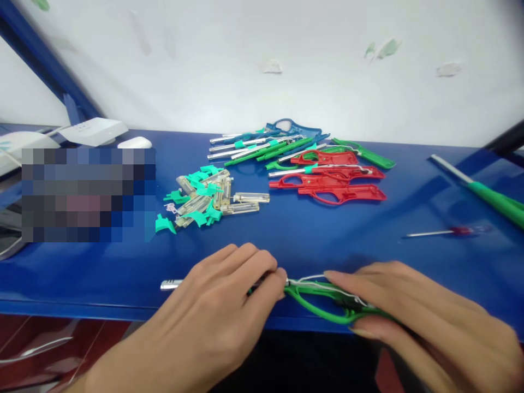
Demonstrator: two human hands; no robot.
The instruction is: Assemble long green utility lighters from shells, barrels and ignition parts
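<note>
A green lighter shell (321,311) with white wires and a silver tube lies across the table's front edge, between both hands. My left hand (229,300) is closed round its tube end; the silver tip (170,285) sticks out on the left, and the fingers hide the joint. My right hand (409,305) grips the handle end, thumb below and fingers above, beside the white wires (315,279). Behind my hands lie clear fuel tanks (248,197) mixed with turquoise triggers (200,218).
Red shells (347,192), green shells (368,154) and blue shells (303,130) with silver tubes lie at the back. A screwdriver (460,231) and a green-handled lighter (495,201) are at the right. White boxes (96,131) stand back left. The blue table's front edge (73,310) runs below.
</note>
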